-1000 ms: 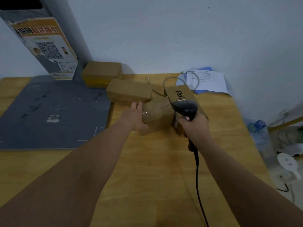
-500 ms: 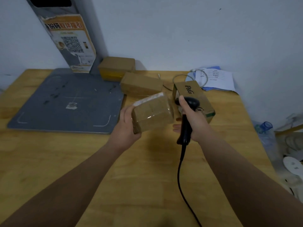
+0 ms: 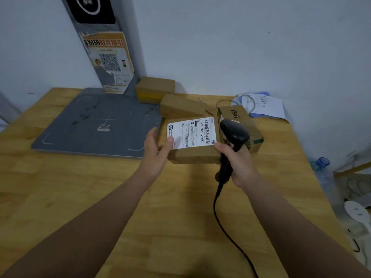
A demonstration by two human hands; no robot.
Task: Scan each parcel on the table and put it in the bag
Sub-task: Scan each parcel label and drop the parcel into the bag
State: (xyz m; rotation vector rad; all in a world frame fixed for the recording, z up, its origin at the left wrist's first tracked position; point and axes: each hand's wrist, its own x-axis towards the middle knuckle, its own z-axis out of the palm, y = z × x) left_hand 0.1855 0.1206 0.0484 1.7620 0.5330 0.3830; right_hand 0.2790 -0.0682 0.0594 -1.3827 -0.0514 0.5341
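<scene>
A brown cardboard parcel (image 3: 194, 155) lies with its white shipping label (image 3: 192, 132) facing up, near the middle of the wooden table (image 3: 80, 197). My left hand (image 3: 157, 149) grips its left side, thumb on the label. My right hand (image 3: 236, 163) holds a black corded barcode scanner (image 3: 232, 135) by the handle, its forefinger touching the parcel's right edge. Behind stand three more parcels: a P&G box (image 3: 241, 121), a plain box (image 3: 181, 107) and a box with a yellow band (image 3: 154, 90). No bag is in view.
A grey weighing pad (image 3: 90, 123) covers the table's back left, with a grey post and QR poster (image 3: 109, 63) behind it. Papers and a cable (image 3: 261, 105) lie at the back right. Off the right edge are a blue-capped bottle (image 3: 321, 163) and floor clutter.
The parcel was lifted from beside the P&G box, turned over so its label faces up, and brought lower. The scanner swung upright at its right side.
</scene>
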